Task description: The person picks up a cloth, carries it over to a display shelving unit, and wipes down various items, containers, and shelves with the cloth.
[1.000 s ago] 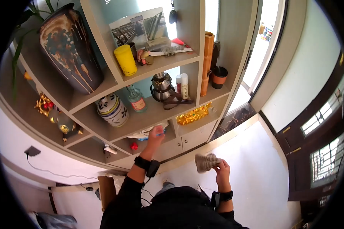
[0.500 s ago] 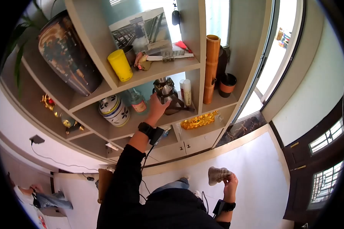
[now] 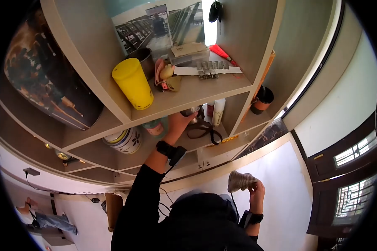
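Note:
My left hand reaches into the middle shelf compartment, against a metal pot with a dark strap; the shelf above hides part of both, and its fingertips are partly covered. Just left of this hand is a glass bottle with a pink label. A patterned white jar stands further left, and a white spray can is to the right of the pot. Over the floor at the right, my right hand pinches the narrow end of a grey-brown ridged cone-shaped object.
The upper shelf holds a yellow cylinder, a dark cup, photos and metal clips. A large dark vase stands left. Another person is at lower left.
The view has moved nearer the shelves. My left hand has gone from in front of the lower shelf up and into the pot's compartment. My right hand still holds the ridged object.

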A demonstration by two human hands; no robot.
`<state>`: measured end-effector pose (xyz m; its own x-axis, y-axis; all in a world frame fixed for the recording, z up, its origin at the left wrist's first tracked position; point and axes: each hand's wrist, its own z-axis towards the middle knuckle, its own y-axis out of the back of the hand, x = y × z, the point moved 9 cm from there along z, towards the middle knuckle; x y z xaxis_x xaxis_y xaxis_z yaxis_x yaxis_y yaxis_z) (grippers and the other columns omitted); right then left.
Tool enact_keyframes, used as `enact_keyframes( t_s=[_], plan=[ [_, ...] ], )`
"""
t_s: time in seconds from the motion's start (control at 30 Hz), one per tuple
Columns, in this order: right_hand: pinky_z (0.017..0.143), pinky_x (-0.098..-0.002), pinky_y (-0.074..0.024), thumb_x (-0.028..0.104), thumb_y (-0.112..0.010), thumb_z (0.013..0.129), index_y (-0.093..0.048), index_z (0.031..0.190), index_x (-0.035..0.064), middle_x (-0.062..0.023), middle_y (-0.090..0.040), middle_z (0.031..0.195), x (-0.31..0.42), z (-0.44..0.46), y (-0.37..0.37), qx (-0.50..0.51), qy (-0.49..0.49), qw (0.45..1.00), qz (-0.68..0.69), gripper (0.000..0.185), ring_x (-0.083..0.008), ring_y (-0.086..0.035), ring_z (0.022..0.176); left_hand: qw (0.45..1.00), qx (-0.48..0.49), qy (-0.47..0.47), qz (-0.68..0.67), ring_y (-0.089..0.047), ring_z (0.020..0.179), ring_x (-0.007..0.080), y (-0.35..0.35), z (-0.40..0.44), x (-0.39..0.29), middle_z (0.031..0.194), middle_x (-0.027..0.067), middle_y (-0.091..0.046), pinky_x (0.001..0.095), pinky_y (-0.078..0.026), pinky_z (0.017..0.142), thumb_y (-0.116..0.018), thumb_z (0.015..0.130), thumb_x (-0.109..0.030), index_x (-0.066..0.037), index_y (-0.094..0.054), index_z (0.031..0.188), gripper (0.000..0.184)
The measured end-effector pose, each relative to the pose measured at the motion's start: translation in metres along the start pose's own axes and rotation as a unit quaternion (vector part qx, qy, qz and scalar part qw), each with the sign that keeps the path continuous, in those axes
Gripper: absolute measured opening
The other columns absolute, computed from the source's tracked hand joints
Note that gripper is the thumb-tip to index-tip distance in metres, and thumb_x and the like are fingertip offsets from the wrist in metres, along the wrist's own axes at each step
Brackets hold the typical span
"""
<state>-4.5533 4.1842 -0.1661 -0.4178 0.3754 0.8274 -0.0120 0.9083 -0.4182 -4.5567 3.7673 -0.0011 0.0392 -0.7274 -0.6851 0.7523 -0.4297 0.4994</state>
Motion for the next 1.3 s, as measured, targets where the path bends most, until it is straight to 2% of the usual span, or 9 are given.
enact_keyframes(
  t_s=[0.13, 0.23, 0.3, 0.5, 0.83, 0.93, 1.0, 1.17, 1.3],
  plan=[
    [0.065, -0.0251, -0.0447, 0.016, -0.045, 0.080, -0.053, 0.086, -0.0015, -0.0069, -0.057, 0.078, -0.005, 0.020, -0.017, 0.025, -0.026, 0.999, -0.034, 0.020, -0.0138, -0.054, 0.071, 0.999, 0.021, 0.015, 0.031, -0.050, 0.088, 0.0280, 0.005, 0.005, 0.008, 0.093, 0.0142, -0.052, 0.0354, -0.039, 0.076, -0.074, 0.054, -0.032, 0.001, -0.046, 0.102, 0.065],
    [0.064, -0.0248, -0.0448, 0.013, -0.041, 0.080, -0.053, 0.087, -0.0017, -0.0078, -0.057, 0.078, -0.002, 0.033, -0.029, 0.048, -0.024, 0.997, -0.054, 0.020, -0.0143, -0.054, 0.069, 0.993, 0.103, -0.006, -0.049, -0.050, 0.089, 0.0252, -0.003, 0.006, 0.013, 0.097, 0.0139, -0.052, 0.0342, -0.039, 0.076, -0.074, 0.055, -0.032, 0.001, -0.047, 0.100, 0.062],
    [0.062, -0.0242, -0.0445, 0.010, -0.038, 0.079, -0.053, 0.086, -0.0016, -0.0078, -0.057, 0.076, 0.005, 0.036, -0.041, 0.071, -0.024, 0.995, -0.062, 0.021, -0.0142, -0.054, 0.067, 0.980, 0.141, 0.058, -0.130, -0.050, 0.088, 0.0241, -0.007, 0.005, 0.019, 0.098, 0.0135, -0.052, 0.0329, -0.039, 0.076, -0.073, 0.056, -0.031, 0.001, -0.046, 0.102, 0.062],
    [0.060, -0.0228, -0.0430, 0.012, -0.041, 0.079, -0.054, 0.085, -0.0007, -0.0058, -0.056, 0.073, 0.005, 0.050, -0.042, 0.078, -0.052, 0.994, -0.059, 0.019, -0.0126, -0.053, 0.066, 0.988, 0.135, 0.077, -0.025, -0.045, 0.095, 0.0264, 0.004, 0.002, 0.015, 0.104, 0.0158, -0.048, 0.0324, -0.035, 0.082, -0.073, 0.056, -0.032, 0.002, -0.042, 0.107, 0.068],
    [0.058, -0.0225, -0.0422, 0.014, -0.044, 0.078, -0.055, 0.084, -0.0004, -0.0048, -0.055, 0.070, 0.003, 0.064, -0.024, 0.090, -0.073, 0.991, -0.068, 0.018, -0.0123, -0.052, 0.063, 0.986, 0.134, 0.094, -0.031, -0.042, 0.101, 0.0270, 0.003, -0.007, 0.012, 0.108, 0.0165, -0.044, 0.0323, -0.033, 0.085, -0.073, 0.058, -0.027, 0.003, -0.039, 0.109, 0.069],
    [0.059, -0.0226, -0.0426, 0.014, -0.045, 0.078, -0.055, 0.084, -0.0002, -0.0052, -0.055, 0.071, 0.005, 0.061, -0.015, 0.076, -0.070, 0.992, -0.076, 0.018, -0.0122, -0.052, 0.063, 0.996, 0.043, 0.073, -0.041, -0.042, 0.101, 0.0284, 0.011, -0.025, 0.003, 0.107, 0.0176, -0.045, 0.0337, -0.033, 0.085, -0.070, 0.062, -0.022, 0.003, -0.039, 0.108, 0.061],
    [0.059, -0.0226, -0.0427, 0.014, -0.046, 0.077, -0.055, 0.083, -0.0001, -0.0053, -0.055, 0.072, 0.001, 0.061, -0.003, 0.066, -0.073, 0.993, -0.069, 0.018, -0.0122, -0.052, 0.063, 0.977, -0.185, 0.020, 0.108, -0.044, 0.097, 0.0306, 0.040, -0.053, -0.019, 0.104, 0.0193, -0.046, 0.0363, -0.034, 0.084, -0.066, 0.064, -0.016, 0.003, -0.041, 0.107, 0.053],
    [0.061, -0.0240, -0.0427, 0.011, -0.042, 0.077, -0.054, 0.083, -0.0006, -0.0059, -0.056, 0.074, -0.007, 0.052, 0.016, 0.041, -0.088, 0.993, -0.066, 0.018, -0.0132, -0.052, 0.065, 0.997, 0.036, -0.045, 0.047, -0.044, 0.093, 0.0314, -0.040, -0.105, -0.067, 0.097, 0.0157, -0.046, 0.0378, -0.033, 0.084, -0.064, 0.063, -0.013, -0.004, -0.049, 0.099, 0.039],
    [0.062, -0.0248, -0.0427, 0.011, -0.041, 0.077, -0.054, 0.083, -0.0004, -0.0060, -0.056, 0.074, -0.005, 0.044, 0.021, 0.034, -0.088, 0.993, -0.067, 0.019, -0.0133, -0.052, 0.067, 0.967, 0.148, -0.095, 0.185, -0.040, 0.099, 0.0306, -0.076, -0.118, -0.085, 0.096, 0.0122, -0.046, 0.0422, -0.029, 0.086, -0.064, 0.060, -0.012, -0.005, -0.052, 0.087, 0.030]
  ],
)
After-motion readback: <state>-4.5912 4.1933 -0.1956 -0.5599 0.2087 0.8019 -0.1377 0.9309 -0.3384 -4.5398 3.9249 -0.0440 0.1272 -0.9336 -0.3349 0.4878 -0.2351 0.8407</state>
